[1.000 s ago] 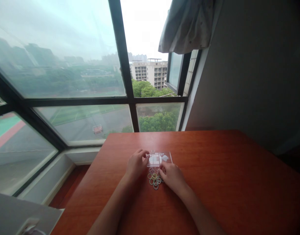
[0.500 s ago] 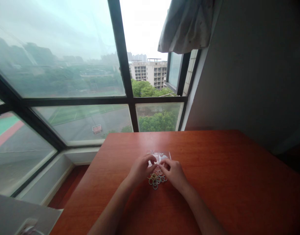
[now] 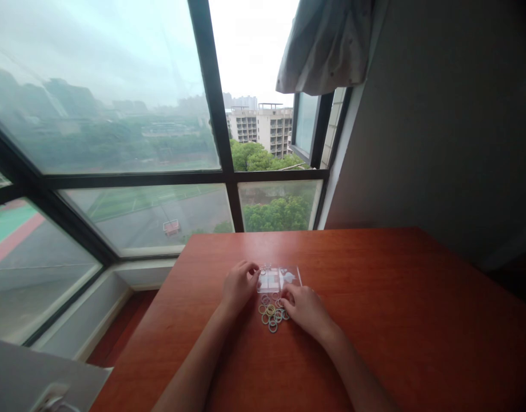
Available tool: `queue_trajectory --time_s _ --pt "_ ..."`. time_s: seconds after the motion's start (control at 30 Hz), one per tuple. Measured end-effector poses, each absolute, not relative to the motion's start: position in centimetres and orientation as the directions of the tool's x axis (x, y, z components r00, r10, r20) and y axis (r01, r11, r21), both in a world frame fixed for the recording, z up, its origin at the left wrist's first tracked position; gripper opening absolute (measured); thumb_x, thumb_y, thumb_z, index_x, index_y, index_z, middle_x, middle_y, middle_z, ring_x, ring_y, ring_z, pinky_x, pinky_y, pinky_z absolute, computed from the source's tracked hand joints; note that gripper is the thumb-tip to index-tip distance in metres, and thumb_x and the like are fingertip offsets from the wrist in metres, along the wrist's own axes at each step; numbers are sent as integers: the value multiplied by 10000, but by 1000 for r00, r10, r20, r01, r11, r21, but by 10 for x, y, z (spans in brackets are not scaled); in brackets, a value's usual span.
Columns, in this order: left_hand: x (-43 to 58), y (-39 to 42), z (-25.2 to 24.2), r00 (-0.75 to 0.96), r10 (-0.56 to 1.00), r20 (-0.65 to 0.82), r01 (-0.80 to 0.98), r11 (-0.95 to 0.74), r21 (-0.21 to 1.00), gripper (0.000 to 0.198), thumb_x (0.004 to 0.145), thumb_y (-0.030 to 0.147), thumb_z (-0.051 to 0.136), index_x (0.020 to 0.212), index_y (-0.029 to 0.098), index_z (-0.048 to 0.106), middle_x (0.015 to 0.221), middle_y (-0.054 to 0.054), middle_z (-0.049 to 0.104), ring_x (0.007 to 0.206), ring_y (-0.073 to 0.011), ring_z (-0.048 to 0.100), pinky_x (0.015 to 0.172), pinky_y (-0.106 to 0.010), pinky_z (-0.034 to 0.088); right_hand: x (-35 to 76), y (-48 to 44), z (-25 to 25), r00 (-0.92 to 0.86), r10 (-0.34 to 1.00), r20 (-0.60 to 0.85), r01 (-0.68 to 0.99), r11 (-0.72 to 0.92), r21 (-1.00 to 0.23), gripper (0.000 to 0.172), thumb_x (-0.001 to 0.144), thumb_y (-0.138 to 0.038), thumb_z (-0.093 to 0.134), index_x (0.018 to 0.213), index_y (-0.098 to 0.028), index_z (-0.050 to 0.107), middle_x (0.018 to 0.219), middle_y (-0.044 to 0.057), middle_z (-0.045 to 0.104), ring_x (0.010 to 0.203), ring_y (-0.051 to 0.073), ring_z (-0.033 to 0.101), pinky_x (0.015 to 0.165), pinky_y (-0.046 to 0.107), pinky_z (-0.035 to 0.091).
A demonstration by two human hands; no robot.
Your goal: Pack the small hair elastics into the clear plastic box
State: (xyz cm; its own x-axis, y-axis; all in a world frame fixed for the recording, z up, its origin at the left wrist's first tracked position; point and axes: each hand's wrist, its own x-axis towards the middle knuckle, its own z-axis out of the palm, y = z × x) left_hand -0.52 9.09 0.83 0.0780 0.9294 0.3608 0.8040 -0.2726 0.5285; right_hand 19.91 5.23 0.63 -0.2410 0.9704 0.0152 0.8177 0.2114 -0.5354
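Several small pastel rings (image 3: 273, 327), perhaps elastic bands, lie in a loose pile on the table between my hands. Just behind them is a clear plastic box (image 3: 269, 288) with compartments. At its left side my left hand (image 3: 240, 287) has thumb and forefinger closed by a small pale ring (image 3: 263, 271), which appears pinched at the fingertips. My right hand (image 3: 305, 304) rests at the pile's right edge, fingers bent together over the rings. What lies between those fingertips is hidden.
The reddish-brown wooden table (image 3: 400, 320) spreads out on both sides. Its far edge meets large dark-framed windows (image 3: 231, 177), one pane swung outward under a bunched curtain (image 3: 325, 51). A grey wall (image 3: 426, 131) stands at the right.
My hands were together in front of the box and have parted. The left moved left and back to the box's side; the right came slightly nearer, down to the rings.
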Motion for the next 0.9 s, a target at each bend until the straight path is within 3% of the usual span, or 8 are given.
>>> queue_trajectory --time_s 0.37,0.63,0.8,0.9 --pt "-3 84 16 139 928 346 760 -324 563 160 858 280 532 862 187 663 805 -32 645 678 -143 554 628 -244 405 197 52 8 -237 971 -3 836 203 -510 103 826 -270 570 809 -231 664 734 14 702 674 155 616 559 238 268" --pt "16 68 27 368 903 220 620 -415 666 138 816 279 591 812 173 678 715 -6 656 602 -107 516 555 -198 365 197 52 7 -183 962 201 729 270 -629 111 842 -289 545 834 -226 637 662 -16 645 628 133 583 598 210 330" --pt "20 67 24 384 897 218 602 -423 677 97 779 195 589 735 161 669 692 -1 661 596 -102 524 577 -200 377 196 53 6 -171 950 261 710 302 -636 115 845 -276 532 843 -220 633 661 -16 636 621 129 579 612 208 350" --pt "13 73 21 302 913 276 659 -409 631 102 791 192 574 739 169 659 721 -6 669 617 -112 536 600 -214 388 197 52 7 -189 955 230 731 293 -616 127 861 -286 526 857 -231 640 690 -13 659 654 134 598 623 212 349"
